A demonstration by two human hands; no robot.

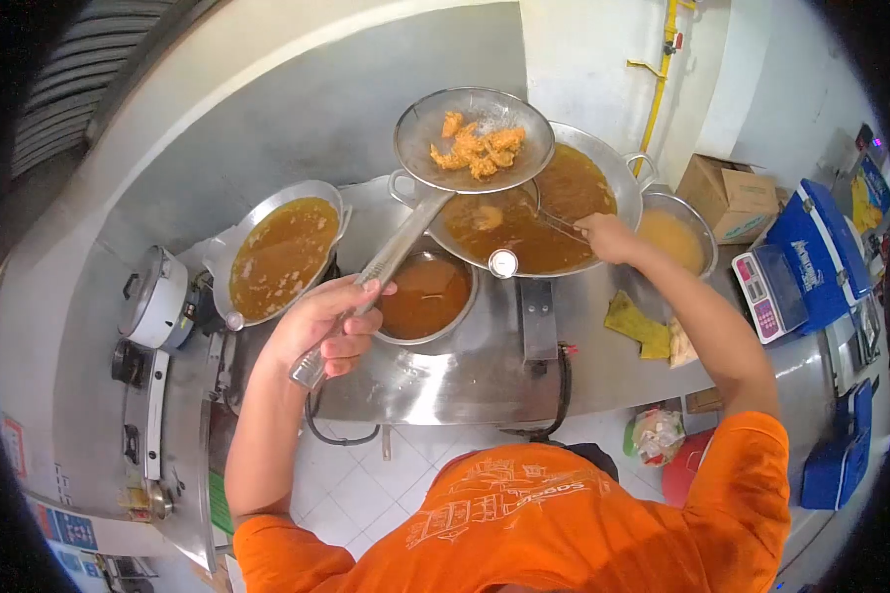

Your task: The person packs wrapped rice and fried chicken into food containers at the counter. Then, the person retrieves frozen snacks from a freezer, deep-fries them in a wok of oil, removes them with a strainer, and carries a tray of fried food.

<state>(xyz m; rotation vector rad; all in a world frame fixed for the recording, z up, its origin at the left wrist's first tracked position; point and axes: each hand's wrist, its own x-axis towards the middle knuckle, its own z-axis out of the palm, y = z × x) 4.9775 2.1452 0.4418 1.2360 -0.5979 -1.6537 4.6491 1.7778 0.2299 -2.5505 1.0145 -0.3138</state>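
My left hand (331, 321) is closed around the long metal handle of a mesh strainer (420, 148). Several pieces of golden fried food (478, 146) lie in its bowl, which is held above the rear edge of a large wok (635, 188). Brown oil fills this wok, and a pale piece of food (487, 217) floats at its left side. At the wok's right, my right hand (603, 237) grips a thin metal utensil (561, 225) with wire-like arms, its far end at the oil. A round dial thermometer (503, 263) sits on the wok's front rim.
Another wok of oil (285, 259) stands at the left, with a pot of brown liquid (425, 296) between. To the right are a basin (697, 222), yellow cloths (638, 324), a cardboard box (727, 198) and a scale (766, 296). A white pot (158, 296) stands far left.
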